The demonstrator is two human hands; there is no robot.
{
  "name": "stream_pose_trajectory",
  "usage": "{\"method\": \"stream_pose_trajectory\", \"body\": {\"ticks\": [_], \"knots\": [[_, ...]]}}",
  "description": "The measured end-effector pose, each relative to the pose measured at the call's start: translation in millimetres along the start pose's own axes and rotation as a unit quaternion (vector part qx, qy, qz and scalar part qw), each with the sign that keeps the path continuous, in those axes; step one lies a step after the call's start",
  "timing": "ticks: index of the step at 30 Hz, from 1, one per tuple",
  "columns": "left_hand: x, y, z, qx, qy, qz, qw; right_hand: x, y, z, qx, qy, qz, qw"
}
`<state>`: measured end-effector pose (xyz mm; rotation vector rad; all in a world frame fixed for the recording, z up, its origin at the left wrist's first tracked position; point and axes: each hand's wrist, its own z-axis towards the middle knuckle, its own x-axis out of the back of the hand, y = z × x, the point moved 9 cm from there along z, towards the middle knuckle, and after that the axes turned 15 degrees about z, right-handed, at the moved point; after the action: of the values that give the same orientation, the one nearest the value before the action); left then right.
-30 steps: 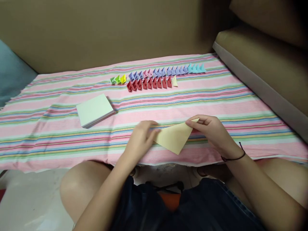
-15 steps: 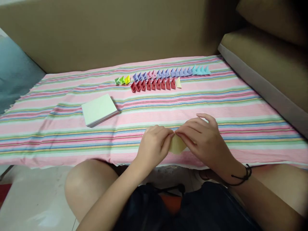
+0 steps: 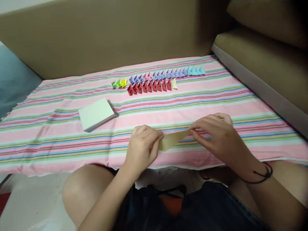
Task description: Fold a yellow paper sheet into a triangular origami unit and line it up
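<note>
The left hand (image 3: 142, 144) and right hand (image 3: 214, 131), held apart, pinch opposite ends of the paper (image 3: 170, 141) between them. The step looks like folding; the next move probably calls for aligned edges. Beyond the hands stand red paper shapes (image 3: 154, 86).

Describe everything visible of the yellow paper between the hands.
The yellow paper looks thin and plain, tapering toward the right. The left hand pinches its left end, the right hand its right tip, so it spans the gap between them near the striped cloth's front edge. Folds and contact with the cloth cannot be made out.
</note>
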<state>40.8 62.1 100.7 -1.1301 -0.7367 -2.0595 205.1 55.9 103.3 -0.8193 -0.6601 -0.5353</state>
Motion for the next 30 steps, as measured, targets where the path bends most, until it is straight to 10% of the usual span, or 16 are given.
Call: {"method": "stream_pose_trajectory", "body": {"ticks": [6,11,18,30], "knots": [[-1,-15,1,0.023,-0.017,0.001,1.000,31,25,-5,-0.025,0.059,-0.034,0.997],[-10,3,2,-0.005,-0.054,-0.045,0.998,-1,-11,1,0.016,-0.031,0.122,0.992],[-10,19,0,-0.026,-0.028,-0.085,0.996,-16,-29,-1,0.017,0.000,0.149,0.989],[4,-19,1,0.006,-0.004,-0.012,1.000,12,-2,-9,-0.003,0.046,0.118,0.992]]}}
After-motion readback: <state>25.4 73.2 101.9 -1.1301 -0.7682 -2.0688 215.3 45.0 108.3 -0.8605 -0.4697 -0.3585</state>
